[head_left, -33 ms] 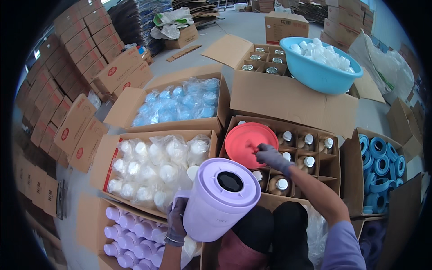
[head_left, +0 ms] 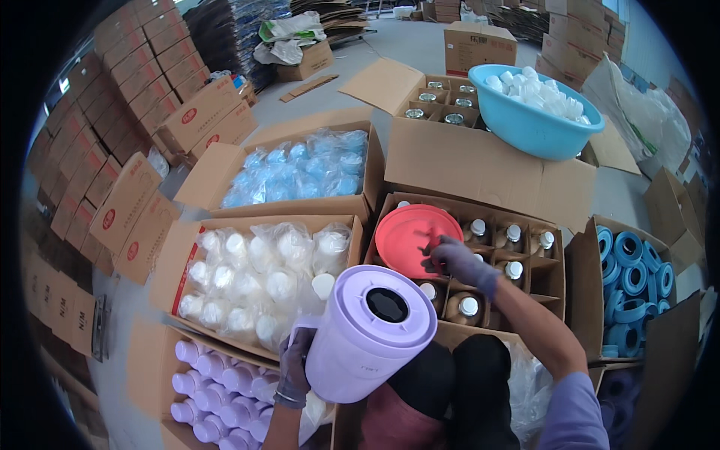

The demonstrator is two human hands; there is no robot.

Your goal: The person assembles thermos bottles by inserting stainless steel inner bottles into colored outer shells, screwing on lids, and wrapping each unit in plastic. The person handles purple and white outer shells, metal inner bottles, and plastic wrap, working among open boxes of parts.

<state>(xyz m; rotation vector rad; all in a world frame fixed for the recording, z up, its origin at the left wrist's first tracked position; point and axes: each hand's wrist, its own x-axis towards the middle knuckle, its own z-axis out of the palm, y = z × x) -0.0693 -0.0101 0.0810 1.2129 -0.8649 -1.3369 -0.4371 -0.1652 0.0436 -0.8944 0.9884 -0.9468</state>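
My gloved left hand (head_left: 295, 367) is closed round the handle of a purple jug-shaped flask body (head_left: 352, 352). The flask leans to the right, its ringed end with a round dark opening facing up. Over a shallow red basin (head_left: 397, 240), my gloved right hand (head_left: 461, 262) has its fingers drawn together low over the bottom. Anything between the fingertips is too small to make out. The basin rests on a divided carton (head_left: 559, 281) of silver-capped glass bottles (head_left: 465, 306).
Cartons around me hold bagged white parts (head_left: 281, 285), bagged blue parts (head_left: 300, 169), purple cups (head_left: 217, 401) and blue rings (head_left: 634, 277). A blue tub (head_left: 525, 127) of white caps sits on a far carton of bottles. Stacked boxes (head_left: 135, 202) stand at the left.
My right hand has shifted slightly to the right over the red basin. The flask in my left hand has barely moved.
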